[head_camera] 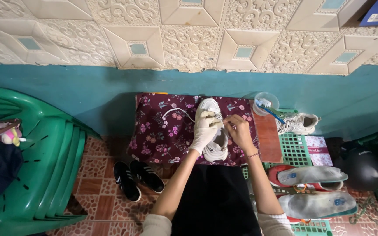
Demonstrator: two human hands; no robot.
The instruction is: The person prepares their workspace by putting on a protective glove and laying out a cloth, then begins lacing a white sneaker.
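Head view, shoe: the white sneaker (pixel 213 131) lies on the flowered cloth (pixel 162 131) straight ahead of me, its long axis running away from me, toe toward the teal wall (pixel 88 87), heel toward my lap.
Head view, left hand: my left hand (pixel 204 129), in a pale glove, is closed over the shoe's upper from the left side, holding it steady.
Head view, right hand: my right hand (pixel 237 129) is bare, fingers pinched narrow on a white lace (pixel 225 123) just right of the eyelets.
Head view, loose lace: the lace's other end (pixel 176 111) arcs off to the left over the cloth, well apart from both hands.
Head view, which is nearer: both hands touch the shoe; the right is the one at the lacing, the left lies across the tongue.
Head view, around: second white sneaker (pixel 298 123) on a green crate (pixel 295 148) to my right, a cup with a toothbrush (pixel 265 105) beside it, insoles (pixel 316 190) nearer me, black shoes (pixel 136 179) on the floor at left.
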